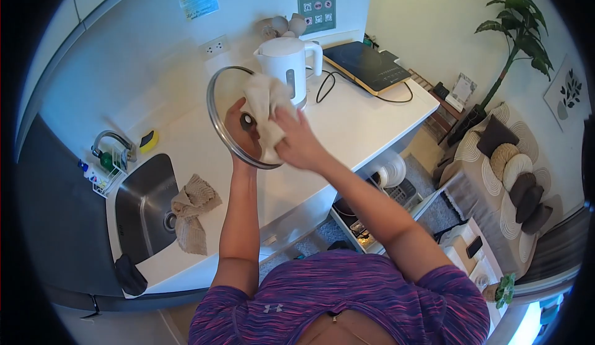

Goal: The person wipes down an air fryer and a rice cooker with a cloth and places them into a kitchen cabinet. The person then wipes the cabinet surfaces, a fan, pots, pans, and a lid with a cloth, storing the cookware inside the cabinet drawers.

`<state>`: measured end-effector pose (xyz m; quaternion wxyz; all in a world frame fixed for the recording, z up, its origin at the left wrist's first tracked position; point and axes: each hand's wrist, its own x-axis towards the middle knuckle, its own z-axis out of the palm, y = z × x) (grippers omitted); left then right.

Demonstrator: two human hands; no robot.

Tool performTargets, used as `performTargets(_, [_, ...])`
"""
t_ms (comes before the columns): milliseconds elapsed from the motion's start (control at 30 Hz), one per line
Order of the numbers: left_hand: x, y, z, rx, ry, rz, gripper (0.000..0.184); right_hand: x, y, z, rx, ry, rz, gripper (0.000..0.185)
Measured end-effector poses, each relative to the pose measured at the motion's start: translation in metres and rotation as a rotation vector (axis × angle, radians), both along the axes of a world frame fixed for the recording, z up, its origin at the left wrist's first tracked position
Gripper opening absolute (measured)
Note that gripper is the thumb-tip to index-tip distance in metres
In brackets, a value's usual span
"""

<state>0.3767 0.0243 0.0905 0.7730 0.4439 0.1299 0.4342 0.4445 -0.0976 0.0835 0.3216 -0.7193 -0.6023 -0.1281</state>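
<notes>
A round glass pot lid [218,119] with a metal rim and a dark knob is tilted up above the counter. My left hand [240,125] grips it around the knob side, fingers partly seen through the glass. In my right hand [299,139] is a cream cloth [268,100], bunched and lying against the lid's right part. Some of the right fingers are hidden by the cloth. Just behind the lid stands a white electric kettle [284,57] on the countertop [347,119].
A beige towel [193,212] hangs over the edge of the sink [145,199]. A sponge [149,141] lies near the faucet [111,135]. An induction cooktop [365,65] sits at the counter's far end. Below, a drawer [353,227] is pulled out, with dishes nearby.
</notes>
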Motion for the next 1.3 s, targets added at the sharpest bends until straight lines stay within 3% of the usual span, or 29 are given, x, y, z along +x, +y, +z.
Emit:
performTargets(33, [0.006, 0.003, -0.004, 0.003, -0.053, 0.008, 0.032, -0.01, -0.008, -0.006, -0.056, 0.181, 0.143, 0.049])
performTargets(67, [0.015, 0.007, -0.013, 0.005, -0.101, 0.015, 0.034, -0.027, -0.016, -0.005, -0.06, 0.18, 0.146, 0.049])
performTargets(100, [0.028, 0.043, -0.056, -0.111, -0.182, -0.282, 0.032, -0.05, -0.027, 0.005, 0.034, 0.366, 0.248, 0.046])
performTargets(133, [0.025, 0.035, -0.059, -0.114, -0.174, -0.286, 0.032, -0.066, -0.035, 0.018, 0.132, 0.555, 0.344, 0.043])
performTargets(200, [0.016, 0.009, -0.064, -0.254, -0.26, -0.378, 0.024, -0.08, -0.039, 0.042, 0.24, 0.537, 0.282, 0.04])
performTargets(233, [0.018, 0.029, -0.05, 0.136, -0.241, -0.388, 0.032, -0.08, -0.039, 0.048, 0.345, 0.505, 0.226, 0.037])
performTargets(267, [0.023, 0.02, -0.053, 0.131, -0.236, -0.399, 0.032, -0.074, -0.04, 0.047, 0.347, 0.509, 0.214, 0.037])
performTargets(300, [0.031, 0.006, -0.058, 0.387, -0.119, -0.078, 0.029, -0.066, -0.039, 0.042, 0.469, 0.595, 0.124, 0.034])
performTargets(333, [0.025, -0.025, -0.028, 0.636, 0.001, 0.251, 0.026, -0.057, -0.038, 0.038, 0.589, 0.678, 0.035, 0.03])
performTargets(400, [0.013, -0.045, -0.013, 0.566, 0.147, 0.137, 0.035, -0.036, -0.05, 0.036, 0.682, 0.858, -0.105, 0.029])
performTargets(467, [0.014, -0.041, -0.031, 0.389, -0.161, 0.042, 0.044, -0.018, -0.063, 0.035, 0.87, 1.068, -0.076, 0.032])
performTargets(500, [0.007, -0.031, -0.046, 0.394, 0.008, 0.079, 0.056, -0.008, -0.07, 0.033, 0.921, 1.087, -0.117, 0.033])
performTargets(533, [-0.001, -0.019, -0.066, 0.381, 0.018, 0.1, 0.056, -0.002, -0.077, 0.03, 0.96, 1.113, -0.152, 0.035])
performTargets(600, [-0.034, 0.008, -0.106, 1.153, 1.194, 0.698, 0.061, 0.011, -0.099, 0.024, 0.947, 1.104, -0.181, 0.036])
performTargets(667, [-0.101, 0.037, -0.11, 1.227, 1.7, 0.78, 0.066, 0.012, -0.122, 0.028, 0.927, 1.141, -0.24, 0.035])
performTargets(700, [-0.129, 0.042, -0.108, 1.193, 1.742, 0.791, 0.066, 0.015, -0.127, 0.027, 0.962, 1.147, -0.217, 0.034])
performTargets(767, [-0.175, 0.048, -0.106, 0.883, 1.85, 0.716, 0.058, 0.019, -0.135, 0.018, 1.008, 1.169, -0.157, 0.032])
performTargets(800, [-0.191, 0.064, -0.125, 0.872, 1.87, 0.711, 0.058, 0.019, -0.138, 0.014, 1.019, 1.181, -0.111, 0.032])
performTargets(867, [-0.205, 0.089, -0.159, 1.166, 1.483, 0.684, 0.047, 0.021, -0.136, -0.001, 1.029, 1.197, -0.121, 0.032])
performTargets(933, [-0.207, 0.07, -0.138, 1.056, 1.403, 0.577, 0.043, 0.026, -0.134, -0.019, 0.894, 1.437, -0.094, 0.031])
performTargets(1000, [-0.197, 0.059, -0.119, 0.952, 1.302, 0.458, 0.04, 0.021, -0.117, -0.028, 0.913, 1.498, -0.142, 0.03])
performTargets(1067, [-0.182, 0.057, -0.113, 0.877, 1.56, 0.444, 0.042, 0.02, -0.107, -0.041, 0.818, 1.557, -0.027, 0.032])
performTargets(1100, [-0.177, 0.049, -0.107, 0.888, 1.545, 0.437, 0.042, 0.018, -0.1, -0.044, 0.796, 1.592, 0.028, 0.033])
performTargets(1167, [-0.168, 0.026, -0.088, 1.317, 1.754, 0.887, 0.047, 0.014, -0.087, -0.046, 0.797, 1.635, 0.101, 0.036])
performTargets(1200, [-0.156, 0.025, -0.085, 1.324, 1.746, 0.89, 0.047, 0.015, -0.078, -0.05, 0.815, 1.655, 0.12, 0.038])
performTargets(1267, [-0.121, 0.028, -0.075, 1.205, 1.173, 0.719, 0.054, 0.008, -0.063, -0.042, 0.839, 1.721, 0.152, 0.038])
performTargets(1300, [-0.104, 0.019, -0.062, 0.767, 0.892, 0.343, 0.055, 0.003, -0.056, -0.04, 0.853, 1.793, 0.178, 0.038])
